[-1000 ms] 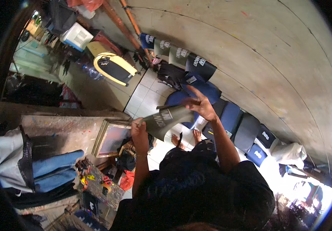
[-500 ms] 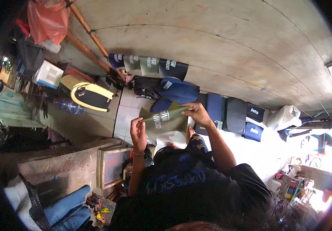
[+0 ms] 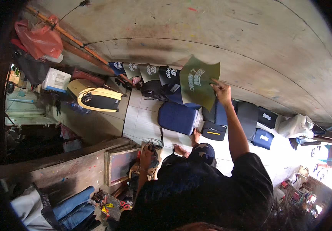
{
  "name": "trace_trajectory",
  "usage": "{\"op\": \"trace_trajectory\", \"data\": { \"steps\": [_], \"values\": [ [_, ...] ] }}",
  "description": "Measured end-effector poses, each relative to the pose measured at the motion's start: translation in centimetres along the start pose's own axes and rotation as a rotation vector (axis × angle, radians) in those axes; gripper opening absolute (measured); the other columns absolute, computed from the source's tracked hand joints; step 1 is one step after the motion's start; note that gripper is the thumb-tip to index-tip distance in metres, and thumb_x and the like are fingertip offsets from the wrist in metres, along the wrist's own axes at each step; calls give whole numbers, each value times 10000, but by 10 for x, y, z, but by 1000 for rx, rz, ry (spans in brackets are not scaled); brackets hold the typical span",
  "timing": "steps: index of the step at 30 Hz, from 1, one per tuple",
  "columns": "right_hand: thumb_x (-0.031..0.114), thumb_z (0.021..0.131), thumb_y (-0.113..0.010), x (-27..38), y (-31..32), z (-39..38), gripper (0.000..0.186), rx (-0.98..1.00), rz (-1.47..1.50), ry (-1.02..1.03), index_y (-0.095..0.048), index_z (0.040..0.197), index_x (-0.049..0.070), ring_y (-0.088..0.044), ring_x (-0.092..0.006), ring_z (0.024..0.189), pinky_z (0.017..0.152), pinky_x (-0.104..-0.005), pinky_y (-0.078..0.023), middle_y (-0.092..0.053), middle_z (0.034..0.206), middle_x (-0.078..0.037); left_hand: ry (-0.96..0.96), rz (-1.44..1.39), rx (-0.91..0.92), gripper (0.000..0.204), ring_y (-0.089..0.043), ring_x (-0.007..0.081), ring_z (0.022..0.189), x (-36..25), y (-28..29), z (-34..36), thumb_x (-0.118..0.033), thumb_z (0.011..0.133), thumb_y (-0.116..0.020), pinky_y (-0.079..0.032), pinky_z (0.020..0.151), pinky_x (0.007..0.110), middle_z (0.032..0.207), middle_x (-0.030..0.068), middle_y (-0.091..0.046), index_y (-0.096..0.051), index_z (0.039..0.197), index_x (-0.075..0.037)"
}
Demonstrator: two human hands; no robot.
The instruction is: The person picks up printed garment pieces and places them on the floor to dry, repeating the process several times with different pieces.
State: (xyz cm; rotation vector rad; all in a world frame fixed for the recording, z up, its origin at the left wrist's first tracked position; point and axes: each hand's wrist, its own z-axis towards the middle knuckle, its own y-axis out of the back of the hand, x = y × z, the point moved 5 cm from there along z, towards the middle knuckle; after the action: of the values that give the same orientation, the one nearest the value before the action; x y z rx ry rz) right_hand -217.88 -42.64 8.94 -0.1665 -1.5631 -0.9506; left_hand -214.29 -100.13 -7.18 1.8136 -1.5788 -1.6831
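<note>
An olive-green sheet with white print (image 3: 198, 81) is held up against the wall in my raised right arm's reach. My right hand (image 3: 222, 93) grips it at its right edge, fingers closed over the border. The sheet's lower corner hangs loose below. Just to its left hangs a row of similar printed pieces: a black one (image 3: 169, 76), greyish-green ones and a navy one. My left hand (image 3: 146, 154) is lowered at my left side, beside dark cables; its fingers are too dim to make out.
Navy and black padded pieces (image 3: 177, 117) lie on the tiled floor along the wall. A framed screen (image 3: 120, 166) leans at the left. A yellow-edged black board (image 3: 98, 101) and a white box (image 3: 57, 80) stand further left. A thin wire (image 3: 150, 38) crosses the wall.
My right hand has carried the green sheet up and forward to the wall, beside the hanging row. The left hand has let go of the sheet and dropped toward my left side.
</note>
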Motion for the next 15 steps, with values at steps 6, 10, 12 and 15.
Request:
{"op": "trace_trajectory", "data": {
  "steps": [6, 10, 12, 15],
  "values": [
    [135, 737, -690, -109, -50, 61, 356, -62, 261, -142, -632, 1083, 76, -517, -89, 539, 541, -281, -439, -565, 559, -111, 439, -22, 106, 268, -593, 213, 807, 19, -40, -110, -270, 904, -490, -504, 692, 340, 950, 126, -586, -508, 1014, -26],
    [179, 734, -706, -136, -61, 63, 523, 104, 127, -195, -533, 1220, 92, -650, -159, 694, 655, -307, -491, -675, 779, -155, 608, -47, 113, 285, -591, 231, 804, 15, -58, -179, -297, 899, -485, -499, 694, 360, 936, 125, -589, -524, 1007, -35],
    [200, 726, -716, -136, -62, 60, 599, 161, 41, -239, -486, 1269, 99, -658, -191, 738, 688, -317, -495, -673, 847, -165, 645, -59, 117, 294, -590, 240, 802, 17, -66, -199, -310, 896, -483, -497, 695, 370, 929, 124, -591, -531, 1003, -40],
    [234, 708, -733, -132, -55, 48, 693, 67, 43, -220, -426, 1315, 102, -653, -247, 839, 747, -342, -498, -650, 963, -196, 630, -37, 132, 309, -588, 254, 799, 25, -65, -200, -329, 893, -479, -493, 696, 385, 919, 124, -593, -543, 997, -46]
  ]
}}
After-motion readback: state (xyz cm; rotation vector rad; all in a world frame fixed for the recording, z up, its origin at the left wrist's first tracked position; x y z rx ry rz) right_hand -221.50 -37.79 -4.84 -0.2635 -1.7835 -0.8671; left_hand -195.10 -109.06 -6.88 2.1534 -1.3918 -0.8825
